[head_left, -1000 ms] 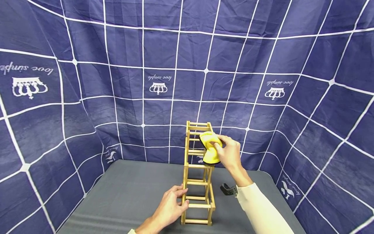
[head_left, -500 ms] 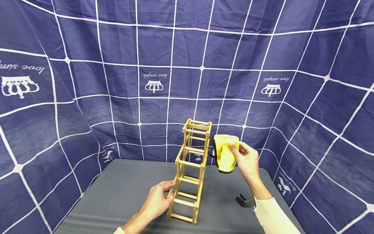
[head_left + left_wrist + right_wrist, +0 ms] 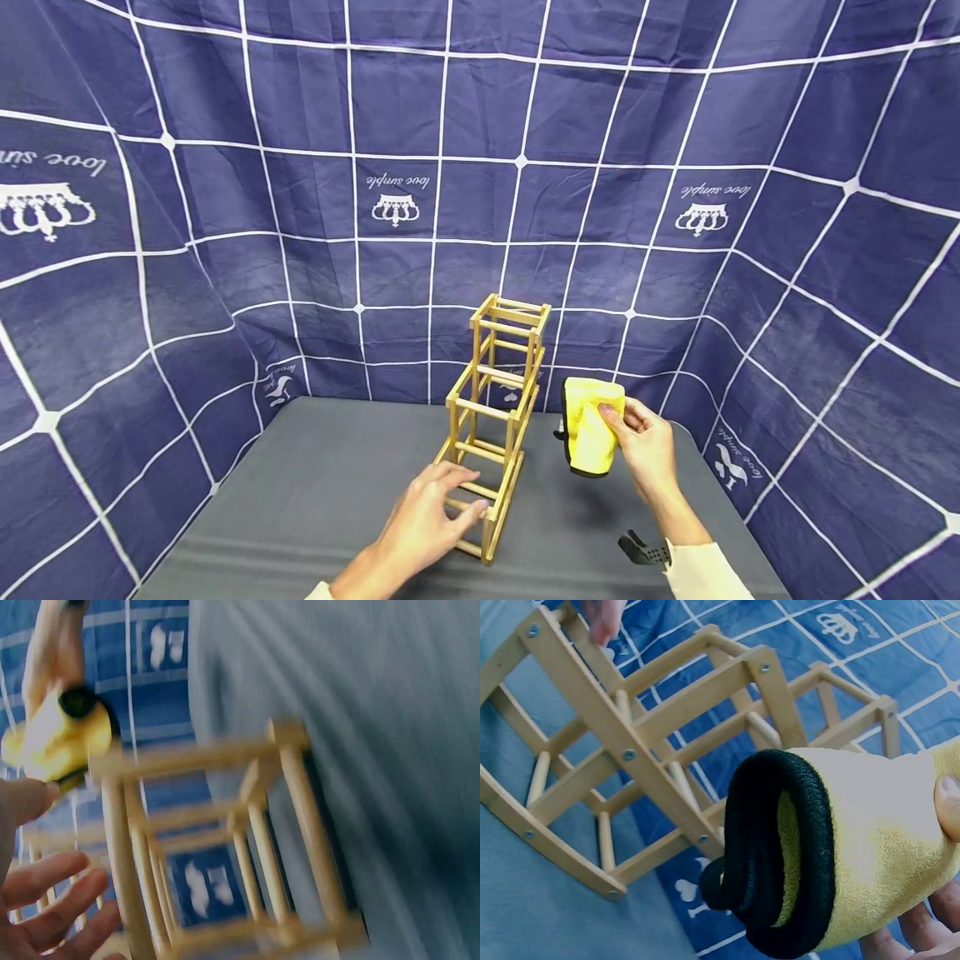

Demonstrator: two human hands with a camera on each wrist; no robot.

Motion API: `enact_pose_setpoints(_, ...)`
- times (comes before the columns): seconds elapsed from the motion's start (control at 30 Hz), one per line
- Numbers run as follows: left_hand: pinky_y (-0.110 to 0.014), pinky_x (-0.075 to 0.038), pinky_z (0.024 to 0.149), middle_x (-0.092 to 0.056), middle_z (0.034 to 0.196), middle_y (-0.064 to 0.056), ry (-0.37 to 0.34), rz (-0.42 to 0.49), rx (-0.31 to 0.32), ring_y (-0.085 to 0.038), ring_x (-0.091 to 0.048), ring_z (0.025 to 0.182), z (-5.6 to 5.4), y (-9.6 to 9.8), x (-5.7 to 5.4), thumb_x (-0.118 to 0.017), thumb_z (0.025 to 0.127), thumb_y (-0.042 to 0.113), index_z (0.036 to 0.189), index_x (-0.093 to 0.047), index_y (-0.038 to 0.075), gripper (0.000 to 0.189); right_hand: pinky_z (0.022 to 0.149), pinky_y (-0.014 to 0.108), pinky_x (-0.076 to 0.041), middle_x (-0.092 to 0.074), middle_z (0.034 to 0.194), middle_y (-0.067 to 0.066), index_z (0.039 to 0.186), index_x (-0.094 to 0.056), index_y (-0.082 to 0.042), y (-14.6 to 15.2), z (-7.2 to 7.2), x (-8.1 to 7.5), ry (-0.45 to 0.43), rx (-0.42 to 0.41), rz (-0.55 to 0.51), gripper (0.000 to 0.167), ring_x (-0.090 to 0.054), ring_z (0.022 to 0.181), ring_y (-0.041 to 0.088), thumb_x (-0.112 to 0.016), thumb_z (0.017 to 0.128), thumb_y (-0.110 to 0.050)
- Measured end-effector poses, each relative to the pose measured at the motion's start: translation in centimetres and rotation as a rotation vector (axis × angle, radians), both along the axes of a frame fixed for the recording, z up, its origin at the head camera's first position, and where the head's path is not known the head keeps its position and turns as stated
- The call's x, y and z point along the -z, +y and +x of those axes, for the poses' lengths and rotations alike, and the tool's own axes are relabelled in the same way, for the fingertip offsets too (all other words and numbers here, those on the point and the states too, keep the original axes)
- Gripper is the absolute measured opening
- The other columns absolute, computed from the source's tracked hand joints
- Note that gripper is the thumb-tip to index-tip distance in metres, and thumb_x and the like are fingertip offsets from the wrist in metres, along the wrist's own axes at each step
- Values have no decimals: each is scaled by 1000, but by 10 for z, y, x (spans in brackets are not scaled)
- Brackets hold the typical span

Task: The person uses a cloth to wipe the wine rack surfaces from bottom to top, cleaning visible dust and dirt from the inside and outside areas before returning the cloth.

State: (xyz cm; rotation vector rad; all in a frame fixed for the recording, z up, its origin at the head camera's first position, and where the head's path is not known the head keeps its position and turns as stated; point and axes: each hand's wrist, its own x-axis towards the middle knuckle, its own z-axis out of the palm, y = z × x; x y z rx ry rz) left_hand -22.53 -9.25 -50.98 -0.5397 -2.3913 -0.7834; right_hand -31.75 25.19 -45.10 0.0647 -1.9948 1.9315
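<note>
A grey table (image 3: 322, 475) is backed by a curtain (image 3: 480, 108). The cloth (image 3: 591, 429) is pinched by the right hand (image 3: 647, 447), aloft beside the rack (image 3: 482, 408). Near it the left hand (image 3: 423, 517) is spread, unclenched; the rack, ungripped, could be toppled if bumped.

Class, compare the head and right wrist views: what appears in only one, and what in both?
Only the head view shows the cream right sleeve and the black piece beside it. Only the right wrist view shows metal screw heads in the wooden frame. Both show that frame, the yellow cloth, the right hand holding it, the left hand and the blue backdrop.
</note>
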Motion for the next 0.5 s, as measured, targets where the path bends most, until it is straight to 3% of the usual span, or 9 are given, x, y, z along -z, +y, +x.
enact_pose_setpoints(0.1, -35, -69, 84, -85, 115, 7, -56, -79, 58, -15, -80, 106, 5, 18, 0, -97, 95, 43, 125, -89, 19, 40, 79, 23, -72, -86, 98, -19, 143, -72, 8, -2, 3, 6, -19, -8, -3, 44, -84, 90, 3, -86, 109, -16)
enact_pose_setpoints(0.23, -35, -71, 85, -89, 114, 2, -124, -100, 94, -18, -84, 106, 7, 26, 3, -95, 96, 28, 124, -90, 13, 33, 80, 24, -72, -85, 99, -20, 144, -72, 8, -5, 9, 12, -38, -17, 8, 46, -84, 91, 4, -86, 109, -17)
enact_pose_setpoints(0.37, -39, -72, 91, -90, 120, -1, -179, -59, 129, -23, -86, 112, 8, 17, 3, -93, 93, 14, 122, -90, 8, 30, 80, 24, -71, -85, 98, -18, 144, -72, 8, 1, 16, 18, -54, -18, 14, 46, -83, 91, 5, -87, 107, -15)
enact_pose_setpoints(0.5, -44, -72, 100, -90, 118, 0, -180, -66, 134, -23, -85, 113, 2, 3, 0, -92, 91, 8, 120, -90, 7, 29, 79, 23, -71, -85, 98, -16, 142, -72, 9, 10, 22, 23, -53, -21, 25, 44, -83, 89, 5, -87, 107, -11)
